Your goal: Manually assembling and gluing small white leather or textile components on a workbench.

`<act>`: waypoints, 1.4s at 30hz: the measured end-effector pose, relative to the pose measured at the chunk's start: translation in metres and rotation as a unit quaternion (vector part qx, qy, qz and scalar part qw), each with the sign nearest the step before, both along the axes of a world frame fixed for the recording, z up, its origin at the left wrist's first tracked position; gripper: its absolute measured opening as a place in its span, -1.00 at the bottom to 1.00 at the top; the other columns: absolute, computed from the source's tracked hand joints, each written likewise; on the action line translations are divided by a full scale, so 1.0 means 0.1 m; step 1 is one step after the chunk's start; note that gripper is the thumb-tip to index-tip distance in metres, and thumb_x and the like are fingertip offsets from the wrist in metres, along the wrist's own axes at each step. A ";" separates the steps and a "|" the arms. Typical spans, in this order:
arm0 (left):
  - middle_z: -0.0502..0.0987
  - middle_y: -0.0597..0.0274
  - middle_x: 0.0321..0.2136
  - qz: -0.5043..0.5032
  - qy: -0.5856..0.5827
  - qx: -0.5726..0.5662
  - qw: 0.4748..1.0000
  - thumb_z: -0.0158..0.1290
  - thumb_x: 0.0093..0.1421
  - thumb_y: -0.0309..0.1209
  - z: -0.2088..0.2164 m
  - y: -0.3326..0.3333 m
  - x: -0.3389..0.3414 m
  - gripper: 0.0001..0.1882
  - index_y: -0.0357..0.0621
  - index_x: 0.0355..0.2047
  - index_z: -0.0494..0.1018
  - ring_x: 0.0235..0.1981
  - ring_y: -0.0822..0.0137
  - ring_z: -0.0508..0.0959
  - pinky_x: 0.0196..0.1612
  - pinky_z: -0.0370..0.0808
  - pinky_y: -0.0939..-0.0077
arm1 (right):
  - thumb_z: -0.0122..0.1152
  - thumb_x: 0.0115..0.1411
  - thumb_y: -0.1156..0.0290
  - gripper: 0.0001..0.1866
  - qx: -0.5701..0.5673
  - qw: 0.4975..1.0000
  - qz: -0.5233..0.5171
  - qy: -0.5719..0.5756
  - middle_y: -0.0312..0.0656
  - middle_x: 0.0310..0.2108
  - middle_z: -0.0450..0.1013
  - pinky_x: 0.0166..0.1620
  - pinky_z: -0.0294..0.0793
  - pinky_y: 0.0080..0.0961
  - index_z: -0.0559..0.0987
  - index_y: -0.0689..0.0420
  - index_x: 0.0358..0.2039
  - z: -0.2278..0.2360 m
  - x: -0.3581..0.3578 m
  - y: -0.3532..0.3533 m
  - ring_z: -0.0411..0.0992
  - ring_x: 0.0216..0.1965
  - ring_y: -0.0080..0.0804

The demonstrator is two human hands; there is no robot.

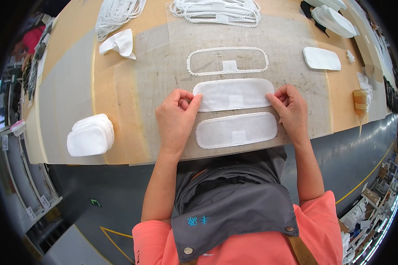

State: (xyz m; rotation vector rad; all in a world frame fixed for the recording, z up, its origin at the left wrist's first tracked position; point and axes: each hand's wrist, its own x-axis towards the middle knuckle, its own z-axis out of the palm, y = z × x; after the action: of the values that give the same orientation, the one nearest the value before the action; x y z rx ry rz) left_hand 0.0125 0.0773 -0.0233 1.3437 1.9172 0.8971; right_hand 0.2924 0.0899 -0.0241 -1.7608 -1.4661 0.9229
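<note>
My left hand pinches the left end of a white oblong fabric panel between thumb and fingers. At the panel's right end my right hand has the same pinch. The panel lies almost flat on the table, and a paler square shows at its lower middle. Just nearer to me rests a second white panel with a toothed edge and a similar square. Beyond my hands lies a bare white oblong frame with small teeth and a tab.
Frames are piled at the far side and far left. A crumpled white cloth and a stack of white panels lie to the left. On the right are a single panel and an amber squeeze bottle, nozzle down.
</note>
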 end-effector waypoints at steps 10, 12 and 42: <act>0.45 0.33 -0.56 -0.001 0.068 0.039 0.997 0.34 0.18 -0.37 0.10 -0.04 0.04 -0.57 -0.16 0.02 0.49 -0.55 0.45 0.41 -0.40 0.40 0.50 | 0.44 0.18 0.45 -0.80 -0.020 1.000 -0.004 0.002 -0.28 -0.47 0.44 -0.35 0.44 -0.57 0.56 0.23 -0.39 0.05 0.00 0.00 0.36 -0.47 -0.56; 0.54 0.25 -0.42 0.013 0.076 0.055 0.996 0.30 0.21 -0.41 0.12 -0.04 0.04 -0.58 -0.15 0.06 0.49 -0.44 0.35 0.50 -0.30 0.47 0.43 | 0.44 0.18 0.44 -0.81 -0.018 1.000 -0.003 -0.003 -0.27 -0.46 0.44 -0.35 0.44 -0.57 0.56 0.23 -0.39 0.07 0.00 0.01 0.37 -0.47 -0.56; 0.07 -0.08 0.49 -0.369 0.272 0.098 0.883 0.05 0.36 0.01 0.03 -0.22 0.35 -0.22 -0.15 0.45 0.19 0.53 -0.09 0.01 0.48 -0.18 -0.25 | 0.35 0.24 0.09 -0.24 0.199 0.928 0.219 -0.226 -0.11 0.33 0.28 0.27 0.25 -0.04 0.31 0.12 0.36 0.12 -0.09 -0.14 0.33 0.25 -0.19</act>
State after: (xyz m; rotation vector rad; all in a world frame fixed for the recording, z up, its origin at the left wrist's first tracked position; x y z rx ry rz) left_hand 0.0479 0.0548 -0.0201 2.4104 1.4504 0.3375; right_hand 0.2838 0.0760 -0.0118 -1.4163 -2.2264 0.3741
